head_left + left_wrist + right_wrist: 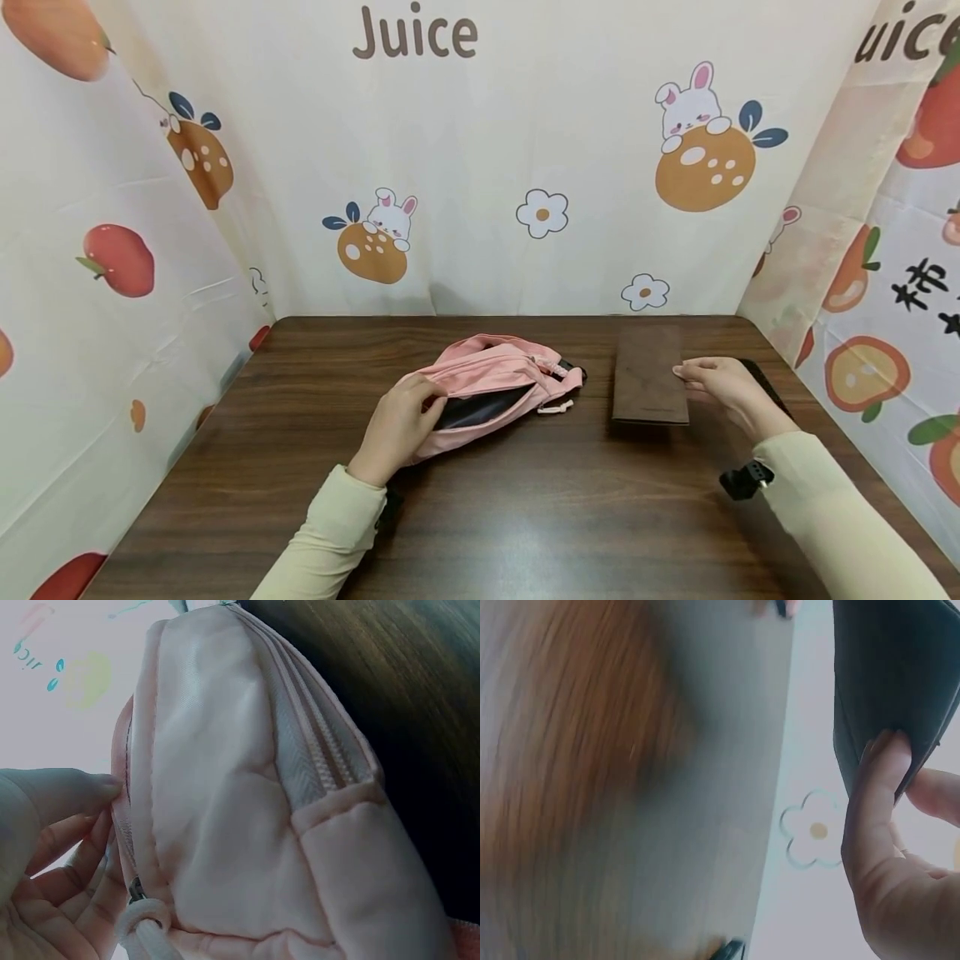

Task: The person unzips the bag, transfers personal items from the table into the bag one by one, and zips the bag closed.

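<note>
A pink waist bag (491, 373) lies on the table, its front pocket gaping to show a dark lining (480, 408). At the bag's left end my left hand (397, 425) pinches the pocket's edge between thumb and fingers. The left wrist view shows the thumb on the fabric beside a zipper pull (142, 911) with a pale cord. Off to the right, a brown folded wallet (648, 375) is held up over the table. My right hand (723, 392) pinches its right edge, with thumb and fingers on opposite faces in the right wrist view.
The dark wooden table (525, 517) is bordered by a fruit-and-rabbit printed curtain (480, 167) at the back and sides. A flat black object (765, 385) lies behind my right hand, partly hidden by it. The bag's black buckle (573, 368) points right.
</note>
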The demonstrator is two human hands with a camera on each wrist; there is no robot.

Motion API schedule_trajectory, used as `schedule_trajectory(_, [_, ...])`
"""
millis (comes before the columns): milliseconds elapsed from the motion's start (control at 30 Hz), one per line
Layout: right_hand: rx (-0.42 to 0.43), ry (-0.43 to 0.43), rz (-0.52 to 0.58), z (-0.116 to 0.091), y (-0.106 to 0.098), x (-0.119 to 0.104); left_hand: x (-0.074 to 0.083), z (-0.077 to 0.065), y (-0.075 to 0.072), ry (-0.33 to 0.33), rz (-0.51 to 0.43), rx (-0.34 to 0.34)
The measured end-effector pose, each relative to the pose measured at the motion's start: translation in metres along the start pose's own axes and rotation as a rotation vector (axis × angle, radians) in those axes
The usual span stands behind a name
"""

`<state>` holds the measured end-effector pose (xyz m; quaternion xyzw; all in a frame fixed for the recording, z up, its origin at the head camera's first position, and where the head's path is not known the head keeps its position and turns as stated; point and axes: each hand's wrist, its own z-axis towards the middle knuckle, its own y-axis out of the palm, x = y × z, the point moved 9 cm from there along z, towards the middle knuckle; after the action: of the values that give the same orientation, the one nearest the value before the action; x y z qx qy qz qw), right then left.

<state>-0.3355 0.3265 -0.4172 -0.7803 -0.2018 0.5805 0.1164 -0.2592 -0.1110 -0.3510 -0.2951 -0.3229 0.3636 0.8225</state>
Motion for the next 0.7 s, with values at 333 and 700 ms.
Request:
schedule_trajectory(333, [-0.074, -0.059, 0.047, -0.016, 0.039, -0.027, 0.000, 0.000, -0.003, -0.010, -0.048, 0.031])
schedule_trajectory(700, [-0.197, -0.070, 0.194, -0.034, 0.085, -0.047, 0.002, 0.000, -0.002, -0.011, -0.045, 0.042])
